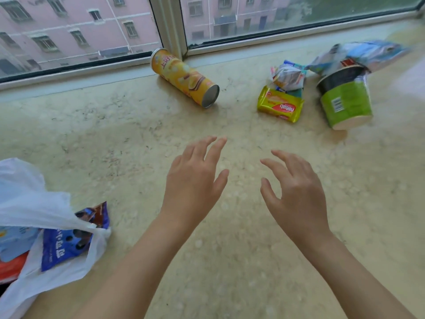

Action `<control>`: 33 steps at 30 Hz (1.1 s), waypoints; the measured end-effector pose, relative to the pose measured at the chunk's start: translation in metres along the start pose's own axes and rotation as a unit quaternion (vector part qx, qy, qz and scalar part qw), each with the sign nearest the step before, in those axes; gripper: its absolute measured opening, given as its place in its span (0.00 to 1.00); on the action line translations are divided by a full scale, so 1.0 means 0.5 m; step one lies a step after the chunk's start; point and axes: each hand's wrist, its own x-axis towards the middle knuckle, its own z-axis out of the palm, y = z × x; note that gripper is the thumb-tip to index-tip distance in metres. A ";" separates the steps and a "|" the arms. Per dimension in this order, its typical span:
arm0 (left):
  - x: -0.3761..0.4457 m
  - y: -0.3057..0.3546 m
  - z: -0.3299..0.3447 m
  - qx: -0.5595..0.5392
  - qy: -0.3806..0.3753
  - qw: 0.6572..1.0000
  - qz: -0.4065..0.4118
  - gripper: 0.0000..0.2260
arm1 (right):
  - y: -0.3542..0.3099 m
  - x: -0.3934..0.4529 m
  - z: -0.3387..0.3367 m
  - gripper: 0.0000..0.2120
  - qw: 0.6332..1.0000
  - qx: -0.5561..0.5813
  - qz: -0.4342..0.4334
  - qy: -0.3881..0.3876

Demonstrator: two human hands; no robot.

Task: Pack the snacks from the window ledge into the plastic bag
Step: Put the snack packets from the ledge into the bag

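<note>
My left hand (195,178) and my right hand (294,192) hover side by side over the middle of the marble ledge (138,139), fingers spread and relaxed, holding nothing. Beyond them a yellow crisp tube (184,78) lies on its side near the window frame. To the right lie a yellow wafer pack (279,104), a crumpled white-and-blue packet (288,75) behind it, a green noodle cup (346,101) tipped over, and a blue-white bag (368,55) on top of it. The white plastic bag (27,203) sits at the lower left with a purple cookie pack (69,240) sticking out of it.
Inside the plastic bag a light blue box (16,240) and an orange pack (11,265) show through. The window (92,31) runs along the far edge of the ledge, with a white frame post (170,26) behind the tube.
</note>
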 end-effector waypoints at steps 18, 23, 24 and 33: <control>0.342 0.136 0.259 0.078 -0.164 0.982 0.051 0.33 | 0.301 0.214 0.044 0.32 0.984 -0.162 0.077 -0.021; 0.350 0.126 0.280 0.077 -0.217 0.973 0.016 0.31 | 0.316 0.260 0.038 0.34 0.973 -0.194 0.119 -0.048; 0.351 0.124 0.280 0.080 -0.217 0.973 0.020 0.31 | 0.318 0.267 0.034 0.34 0.973 -0.192 0.123 -0.043; 0.374 0.119 0.267 0.068 -0.205 0.975 0.050 0.28 | 0.320 0.304 0.028 0.35 0.969 -0.175 0.170 -0.046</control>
